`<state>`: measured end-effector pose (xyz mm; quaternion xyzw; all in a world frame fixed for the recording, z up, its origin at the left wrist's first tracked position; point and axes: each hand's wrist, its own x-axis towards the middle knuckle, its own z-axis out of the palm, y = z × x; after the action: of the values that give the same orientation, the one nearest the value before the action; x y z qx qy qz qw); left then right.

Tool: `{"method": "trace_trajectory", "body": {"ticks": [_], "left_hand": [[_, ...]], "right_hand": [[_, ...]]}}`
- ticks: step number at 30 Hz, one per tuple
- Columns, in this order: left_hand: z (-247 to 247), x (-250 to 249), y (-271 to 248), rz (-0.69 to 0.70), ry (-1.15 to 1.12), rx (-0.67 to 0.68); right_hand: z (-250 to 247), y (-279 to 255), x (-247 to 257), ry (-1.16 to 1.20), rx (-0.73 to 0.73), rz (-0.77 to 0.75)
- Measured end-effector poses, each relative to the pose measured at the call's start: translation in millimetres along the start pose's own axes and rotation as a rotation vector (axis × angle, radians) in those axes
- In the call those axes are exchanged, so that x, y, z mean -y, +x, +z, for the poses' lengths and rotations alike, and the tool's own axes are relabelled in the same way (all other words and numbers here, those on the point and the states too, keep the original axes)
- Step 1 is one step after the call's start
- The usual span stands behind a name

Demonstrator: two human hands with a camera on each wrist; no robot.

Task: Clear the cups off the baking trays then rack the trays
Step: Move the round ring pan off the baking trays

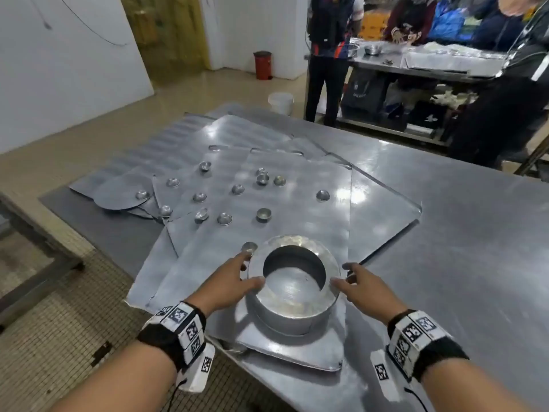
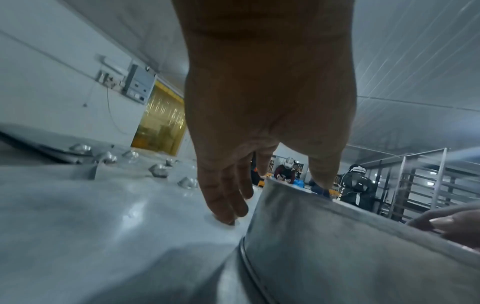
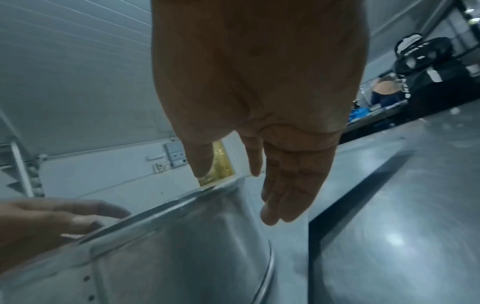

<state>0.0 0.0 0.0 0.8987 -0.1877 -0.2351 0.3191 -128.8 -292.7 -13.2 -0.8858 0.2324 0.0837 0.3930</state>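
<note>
Several flat metal baking trays (image 1: 300, 171) lie overlapped on a steel table (image 1: 460, 239). Several small metal cups (image 1: 263, 215) are scattered over them, some upside down. A large round metal pot (image 1: 292, 315) stands on the nearest tray, and it looks empty. My left hand (image 1: 251, 270) is at the pot's left side, thumb on the rim and fingers straight. Those fingers reach down to the tray beside a small cup (image 1: 249, 247). My right hand (image 1: 341, 275) mirrors it on the right, with its thumb on the rim. In the right wrist view its fingers (image 3: 272, 218) hang straight beside the pot wall (image 3: 182, 257).
People work at a second steel table (image 1: 430, 66) at the back right. A tall tray rack (image 2: 420, 181) stands beyond the pot in the left wrist view. A red bin (image 1: 263, 65) and a white bucket (image 1: 280, 102) sit on the floor. The table's edge runs just left of my left wrist.
</note>
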Motion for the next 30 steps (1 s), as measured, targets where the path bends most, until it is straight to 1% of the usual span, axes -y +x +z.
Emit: {"method": "trace_trajectory", "body": {"ticks": [3, 7, 12, 16, 18, 20, 24, 28, 30], "left_hand": [[5, 10, 12, -0.036, -0.135, 0.077], [6, 22, 29, -0.043, -0.277, 0.163], [-15, 9, 54, 0.013, -0.246, 0.386], [-22, 6, 75, 0.055, -0.173, 0.466], [-22, 9, 83, 0.084, -0.156, 0.473], [-19, 14, 85, 0.104, -0.192, 0.452], [-15, 15, 84, 0.132, -0.217, 0.431], [-18, 6, 78, 0.169, -0.251, 0.355], [-18, -2, 73, 0.203, -0.258, 0.295]], "right_hand": [[16, 3, 7, 0.068, 0.022, 0.065], [27, -5, 14, 0.175, 0.010, 0.129], [28, -7, 16, 0.204, 0.017, 0.162], [29, -9, 18, 0.253, -0.003, 0.192], [33, -10, 16, 0.297, -0.023, 0.209], [38, -11, 15, 0.336, -0.043, 0.214], [41, -13, 12, 0.340, -0.086, 0.181], [31, -13, 10, 0.329, -0.128, 0.107], [23, -12, 6, 0.331, -0.162, 0.057]]}}
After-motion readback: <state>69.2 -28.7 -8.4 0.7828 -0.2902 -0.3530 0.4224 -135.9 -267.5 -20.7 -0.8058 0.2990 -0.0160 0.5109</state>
